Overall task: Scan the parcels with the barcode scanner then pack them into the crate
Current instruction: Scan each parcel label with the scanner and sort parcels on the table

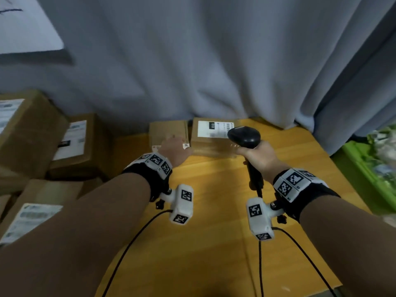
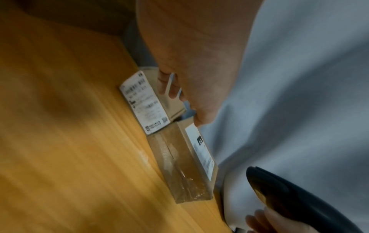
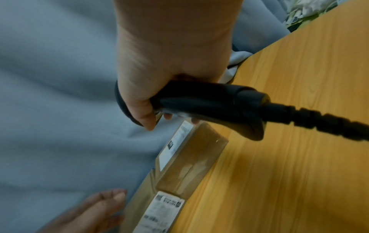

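Note:
Two small cardboard parcels stand side by side at the far edge of the wooden table (image 1: pixel 214 232). The left parcel (image 1: pixel 168 130) (image 2: pixel 143 102) carries a white label on its near side. The right parcel (image 1: pixel 211 138) (image 2: pixel 179 165) (image 3: pixel 191 165) has its label on top. My left hand (image 1: pixel 174 146) (image 2: pixel 189 94) reaches over the left parcel with straight fingers; whether it touches is unclear. My right hand (image 1: pixel 257 155) (image 3: pixel 159 94) grips the handle of the black barcode scanner (image 1: pixel 244 136) (image 3: pixel 209 102), whose head points at the right parcel's label.
A green crate (image 1: pixel 364 168) with plastic-wrapped items stands right of the table. Larger labelled cardboard boxes (image 1: pixel 32 136) are stacked at the left. A grey curtain (image 1: pixel 214 61) hangs close behind the parcels. The scanner's cable (image 3: pixel 319 123) trails back over the table.

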A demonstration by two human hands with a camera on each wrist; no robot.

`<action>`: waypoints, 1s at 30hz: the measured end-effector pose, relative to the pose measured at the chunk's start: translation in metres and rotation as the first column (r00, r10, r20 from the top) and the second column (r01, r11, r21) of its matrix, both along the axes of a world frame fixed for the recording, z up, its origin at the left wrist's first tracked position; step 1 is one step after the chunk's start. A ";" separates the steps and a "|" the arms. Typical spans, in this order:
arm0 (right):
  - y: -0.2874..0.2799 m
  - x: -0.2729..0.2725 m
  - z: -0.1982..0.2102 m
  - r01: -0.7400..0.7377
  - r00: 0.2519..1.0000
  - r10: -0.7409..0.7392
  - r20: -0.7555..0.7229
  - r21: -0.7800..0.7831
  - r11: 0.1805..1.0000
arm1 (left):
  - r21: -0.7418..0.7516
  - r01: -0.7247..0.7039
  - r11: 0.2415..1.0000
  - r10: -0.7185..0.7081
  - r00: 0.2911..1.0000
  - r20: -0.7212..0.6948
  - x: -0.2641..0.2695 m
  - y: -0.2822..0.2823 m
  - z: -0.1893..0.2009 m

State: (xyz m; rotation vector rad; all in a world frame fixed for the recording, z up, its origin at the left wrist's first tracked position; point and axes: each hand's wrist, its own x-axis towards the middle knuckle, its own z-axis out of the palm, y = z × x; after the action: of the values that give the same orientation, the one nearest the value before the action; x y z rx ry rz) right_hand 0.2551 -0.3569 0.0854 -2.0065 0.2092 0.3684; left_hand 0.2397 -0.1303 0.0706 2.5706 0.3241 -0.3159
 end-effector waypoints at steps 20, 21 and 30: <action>-0.043 0.064 -0.051 0.151 0.979 -0.120 -0.166 0.187 0.971 | 0.092 0.302 0.949 -0.305 0.952 0.021 0.046 -0.067 -0.066; -0.043 0.061 -0.052 0.150 0.975 -0.114 -0.192 0.186 0.971 | 0.069 0.266 0.961 -0.269 0.962 0.046 0.038 -0.070 -0.070; -0.044 0.021 -0.051 -0.033 0.961 0.077 -0.266 0.167 0.985 | 0.192 0.324 0.926 -0.207 0.864 -0.459 -0.004 -0.052 -0.037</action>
State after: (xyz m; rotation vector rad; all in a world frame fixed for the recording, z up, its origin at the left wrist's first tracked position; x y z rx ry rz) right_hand 0.2765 -0.4011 0.0341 -1.8000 0.2862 0.6772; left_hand 0.2361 -0.1820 0.0331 2.7909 0.1670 -1.0214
